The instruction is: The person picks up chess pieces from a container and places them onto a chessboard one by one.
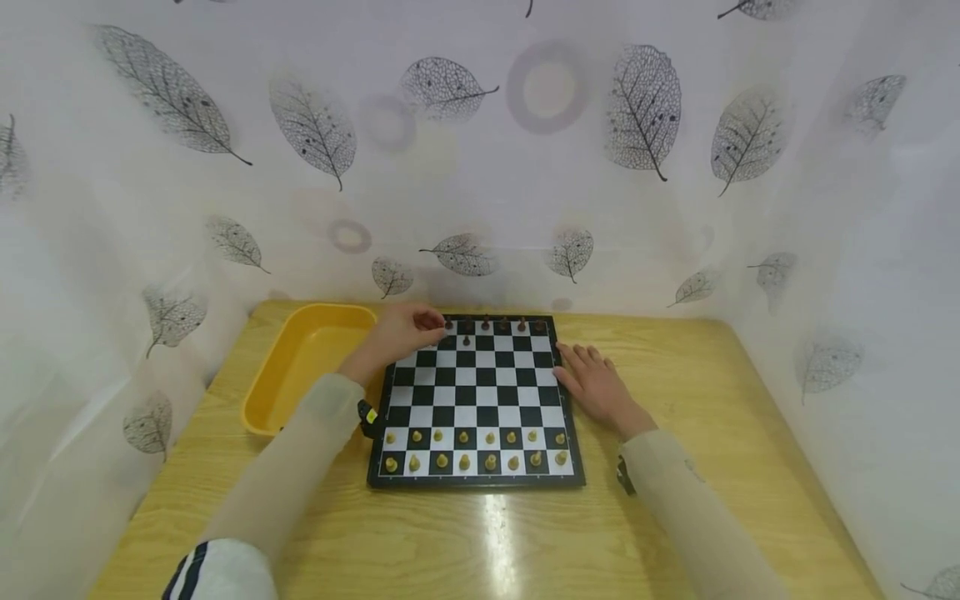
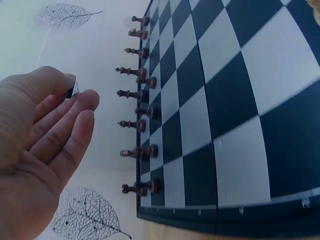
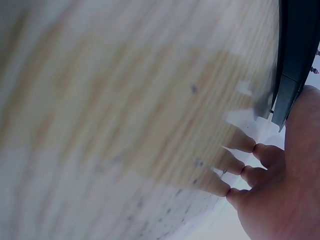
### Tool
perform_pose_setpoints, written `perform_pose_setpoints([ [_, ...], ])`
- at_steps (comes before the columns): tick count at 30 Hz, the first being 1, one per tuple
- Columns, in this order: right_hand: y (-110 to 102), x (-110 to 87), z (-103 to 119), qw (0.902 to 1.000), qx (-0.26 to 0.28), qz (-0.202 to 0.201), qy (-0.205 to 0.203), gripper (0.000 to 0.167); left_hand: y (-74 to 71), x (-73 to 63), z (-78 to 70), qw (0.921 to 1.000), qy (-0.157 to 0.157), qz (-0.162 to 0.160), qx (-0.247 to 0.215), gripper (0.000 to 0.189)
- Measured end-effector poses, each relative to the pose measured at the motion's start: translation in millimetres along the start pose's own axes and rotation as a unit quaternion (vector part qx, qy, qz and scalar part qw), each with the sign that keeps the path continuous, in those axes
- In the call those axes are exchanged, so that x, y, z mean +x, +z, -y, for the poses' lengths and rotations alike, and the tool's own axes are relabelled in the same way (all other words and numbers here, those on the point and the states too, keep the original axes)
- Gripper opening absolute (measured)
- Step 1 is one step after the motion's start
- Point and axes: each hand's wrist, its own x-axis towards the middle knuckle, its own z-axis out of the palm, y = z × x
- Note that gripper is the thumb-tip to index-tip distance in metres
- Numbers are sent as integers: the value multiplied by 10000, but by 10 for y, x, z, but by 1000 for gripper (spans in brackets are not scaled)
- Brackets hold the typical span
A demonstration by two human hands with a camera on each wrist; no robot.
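My left hand (image 1: 402, 333) is above the far left part of a black-and-white chessboard (image 1: 465, 396). In the left wrist view, its thumb and forefinger pinch a small dark chess piece (image 2: 69, 93), mostly hidden by the fingers. Dark red-brown chess pieces (image 2: 131, 93) line the board's far edge, with several pawns in front of the back row. Two rows of pale yellow chess pieces (image 1: 464, 462) stand along the near edge. My right hand (image 1: 596, 387) rests at the board's right edge, fingers stretched and holding nothing; the right wrist view shows its fingertips on the wooden table.
A yellow plastic tray (image 1: 258, 392) lies left of the board, partly behind my left arm. The board sits on a light wooden table (image 1: 675, 383). A pale curtain-like sheet with leaf prints (image 1: 480, 192) encloses the table at the back and sides.
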Motion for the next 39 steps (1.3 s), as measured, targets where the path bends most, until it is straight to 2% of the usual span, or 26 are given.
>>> perform_pose_setpoints([
  [6, 2, 4, -7, 10000, 8, 1, 49, 68, 112, 91, -103, 9993, 26, 15, 365, 25],
  [13, -9, 6, 1, 10000, -2, 4, 89, 67, 290, 216, -159, 9998, 110, 39, 146, 27],
  [17, -2, -2, -4, 10000, 7, -5, 83, 68, 417, 307, -163, 9996, 197, -11, 207, 22],
  [22, 10, -10, -10, 10000, 9, -12, 64, 67, 515, 382, -175, 9991, 198, 85, 376, 20],
  [31, 2, -18, -7, 10000, 2, -33, 42, 68, 581, 515, -193, 9979, 252, 329, 500, 20],
  [39, 9, -5, -8, 10000, -14, -29, 17, 69, 643, 558, -273, 9951, 283, 588, 738, 22],
])
